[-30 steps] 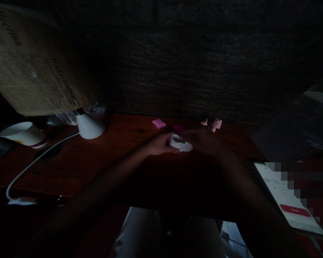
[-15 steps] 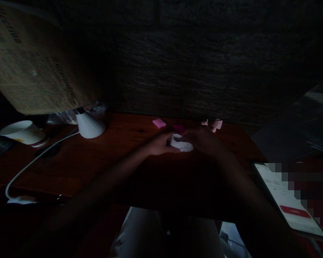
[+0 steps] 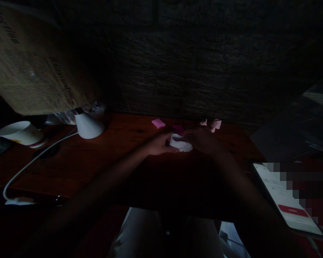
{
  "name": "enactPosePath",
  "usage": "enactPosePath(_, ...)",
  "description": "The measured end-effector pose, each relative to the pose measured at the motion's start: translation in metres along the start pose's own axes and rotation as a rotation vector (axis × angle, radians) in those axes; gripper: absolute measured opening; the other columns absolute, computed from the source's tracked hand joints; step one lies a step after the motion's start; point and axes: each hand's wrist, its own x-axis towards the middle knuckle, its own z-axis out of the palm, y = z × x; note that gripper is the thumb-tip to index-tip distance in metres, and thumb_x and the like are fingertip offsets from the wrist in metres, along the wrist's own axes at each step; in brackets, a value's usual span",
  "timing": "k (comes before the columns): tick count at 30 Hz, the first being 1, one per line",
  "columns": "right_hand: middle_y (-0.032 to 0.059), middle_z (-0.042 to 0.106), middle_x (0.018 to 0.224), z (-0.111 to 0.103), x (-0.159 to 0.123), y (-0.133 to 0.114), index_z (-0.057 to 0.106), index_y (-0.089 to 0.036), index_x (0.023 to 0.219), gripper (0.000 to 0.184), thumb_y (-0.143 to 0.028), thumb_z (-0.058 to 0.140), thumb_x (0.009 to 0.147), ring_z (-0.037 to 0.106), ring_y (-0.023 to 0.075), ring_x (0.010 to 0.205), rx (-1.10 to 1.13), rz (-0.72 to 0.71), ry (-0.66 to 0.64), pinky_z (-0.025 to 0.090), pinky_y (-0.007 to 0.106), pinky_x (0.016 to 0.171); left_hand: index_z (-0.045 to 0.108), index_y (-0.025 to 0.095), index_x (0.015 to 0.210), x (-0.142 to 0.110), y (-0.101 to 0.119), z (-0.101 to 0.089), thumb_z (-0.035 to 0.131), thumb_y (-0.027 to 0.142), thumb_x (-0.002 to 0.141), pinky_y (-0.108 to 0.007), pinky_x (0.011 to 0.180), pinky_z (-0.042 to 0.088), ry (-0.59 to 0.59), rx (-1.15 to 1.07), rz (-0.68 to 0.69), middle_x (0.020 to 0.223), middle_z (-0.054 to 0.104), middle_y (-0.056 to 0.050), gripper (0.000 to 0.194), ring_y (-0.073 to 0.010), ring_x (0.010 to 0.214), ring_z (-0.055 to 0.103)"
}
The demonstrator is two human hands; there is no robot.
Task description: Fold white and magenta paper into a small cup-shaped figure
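Note:
On the dark wooden table [image 3: 118,150] a small white piece [image 3: 183,145], soft-looking like modelling clay and hollowed like a little bowl, sits between both hands. My left hand [image 3: 159,144] curls around its left side, thumb near the front. From the right, my right hand [image 3: 200,139] closes on its upper right edge, the fingertips partly hidden in the dimness. Right behind the white piece lies a magenta piece [image 3: 178,128]. A pink square piece [image 3: 158,123] rests farther left. Pale pink pieces [image 3: 216,124] are beyond my right hand.
At left stand a paper cup [image 3: 23,133] and a white cone-shaped lamp base [image 3: 88,126] with its cable [image 3: 40,154]. A newsprint-patterned shade [image 3: 43,68] hangs over them. A lit phone [image 3: 285,200] lies at right. A dark textured wall [image 3: 164,71] rises behind the table.
The view has shifted very slightly. Both hands stay around the white piece, with the right fingers barely changed.

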Motion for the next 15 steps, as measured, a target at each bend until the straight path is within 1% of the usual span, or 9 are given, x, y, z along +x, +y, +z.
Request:
enactPosePath(3, 0.0045, 0.079, 0.095, 0.001, 0.001, 0.001, 0.080, -0.022, 0.095, 0.013, -0.022, 0.068, 0.090, 0.071, 0.0191, 0.080, 0.043, 0.025, 0.029, 0.048, 0.030, 0.072, 0.062, 0.016, 0.121, 0.000, 0.000, 0.000, 0.080, 0.024, 0.076, -0.037, 0.089, 0.051, 0.002, 0.000, 0.005, 0.114, 0.070, -0.009, 0.049, -0.0227, 0.099, 0.066)
enactPosePath(8, 0.0026, 0.079, 0.087, 0.001, 0.002, 0.004, 0.080, -0.021, 0.090, 0.009, -0.023, 0.073, 0.086, 0.070, 0.0168, 0.076, 0.166, 0.045, 0.023, 0.048, 0.028, 0.071, 0.063, 0.015, 0.119, 0.000, -0.003, 0.000, 0.080, 0.026, 0.077, -0.038, 0.088, 0.053, 0.011, 0.058, 0.051, 0.114, 0.071, -0.010, 0.047, -0.0236, 0.098, 0.067)
enactPosePath(11, 0.0027, 0.078, 0.086, 0.002, 0.003, 0.006, 0.080, -0.020, 0.090, 0.010, -0.022, 0.072, 0.087, 0.069, 0.0164, 0.077, 0.198, 0.063, 0.036, 0.048, 0.027, 0.071, 0.063, 0.015, 0.122, 0.000, -0.005, 0.001, 0.079, 0.028, 0.077, -0.039, 0.089, 0.053, 0.017, 0.083, 0.068, 0.115, 0.071, -0.011, 0.049, -0.0246, 0.099, 0.067)
enactPosePath(15, 0.0032, 0.078, 0.084, 0.004, 0.003, 0.010, 0.080, -0.019, 0.094, 0.015, -0.027, 0.069, 0.089, 0.069, 0.0164, 0.075, 0.225, 0.076, 0.034, 0.047, 0.027, 0.068, 0.062, 0.017, 0.126, 0.001, -0.005, 0.001, 0.079, 0.029, 0.078, -0.041, 0.092, 0.052, 0.019, 0.077, 0.103, 0.120, 0.070, -0.011, 0.052, -0.0259, 0.104, 0.067)
